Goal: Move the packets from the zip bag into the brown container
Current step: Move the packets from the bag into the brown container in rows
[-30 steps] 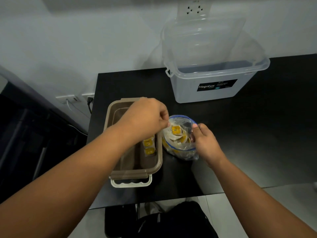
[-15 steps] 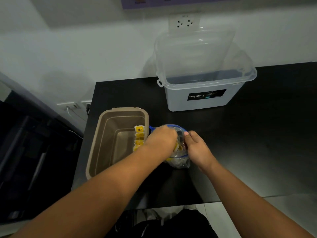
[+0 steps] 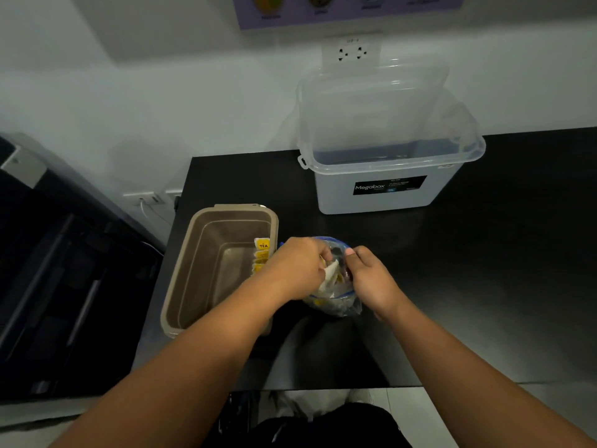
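Observation:
A clear zip bag [image 3: 336, 303] with a blue rim stands open on the black table, holding several white and yellow tea packets. My left hand [image 3: 298, 268] reaches into the bag's mouth and pinches a white packet [image 3: 330, 273]. My right hand [image 3: 371, 279] grips the bag's right rim and holds it open. Just left of the bag sits the brown container [image 3: 206, 266], open, with a row of yellow tea packets [image 3: 261, 255] standing against its right wall. My left forearm covers the container's near right corner.
A large clear storage box [image 3: 387, 176] labelled Megabox stands at the back of the black table [image 3: 484, 270], its lid leaning on the wall. Wall sockets lie behind. The table's left edge runs close beside the brown container, with dark furniture [image 3: 64, 286] below.
My left hand moved from above the brown container into the bag's mouth and now pinches a packet. The camera tilted, so everything shifted in view. My right hand stays on the bag.

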Available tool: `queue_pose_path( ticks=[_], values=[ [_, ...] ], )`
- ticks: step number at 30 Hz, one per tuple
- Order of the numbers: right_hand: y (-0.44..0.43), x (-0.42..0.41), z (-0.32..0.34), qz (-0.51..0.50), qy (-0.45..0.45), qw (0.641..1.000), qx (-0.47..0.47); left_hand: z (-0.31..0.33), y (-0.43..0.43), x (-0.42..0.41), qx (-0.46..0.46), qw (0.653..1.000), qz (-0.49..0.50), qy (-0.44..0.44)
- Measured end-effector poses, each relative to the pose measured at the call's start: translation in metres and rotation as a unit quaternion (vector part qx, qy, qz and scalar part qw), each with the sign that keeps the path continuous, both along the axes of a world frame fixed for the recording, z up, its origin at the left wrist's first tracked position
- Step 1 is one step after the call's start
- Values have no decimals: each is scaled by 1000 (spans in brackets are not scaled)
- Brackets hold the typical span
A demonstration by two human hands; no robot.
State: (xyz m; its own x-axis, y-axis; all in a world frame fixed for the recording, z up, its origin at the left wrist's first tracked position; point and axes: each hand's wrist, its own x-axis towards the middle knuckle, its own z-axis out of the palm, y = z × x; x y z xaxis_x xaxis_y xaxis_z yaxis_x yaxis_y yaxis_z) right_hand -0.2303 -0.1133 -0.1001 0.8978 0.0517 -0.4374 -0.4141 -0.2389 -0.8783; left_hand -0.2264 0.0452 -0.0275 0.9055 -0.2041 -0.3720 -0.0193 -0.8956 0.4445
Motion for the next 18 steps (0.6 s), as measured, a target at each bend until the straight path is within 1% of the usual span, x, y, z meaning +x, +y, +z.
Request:
queue_pose_path(
  ticks=[2,4,6,9,12,14,15,18],
  values=[
    [-1,0,2,0,9,1000,14,-4,-4,-3,16,999,-8,33],
    [-2,0,3,4,19,999,29,-9,-11,-5,43,998,-19,39],
    [-2,0,5,9,25,999,31,-15,-14,-9,64,998,-17,16],
    [-1,-1,6,7,26,999,30,-20,-18,-13,56,997,0,-46],
    [-2,-2,8,4,30,999,22,-18,-16,-15,22,997,47,-59],
    [-3,-1,10,11,31,999,12,-16,-11,-15,1,994,63,-91],
    [-3,-1,11,13,28,999,5,-14,-8,-15,-19,991,70,-110],
    [-1,-1,12,11,11,1000,-6,-6,3,-17,-116,976,103,-153]
  ],
)
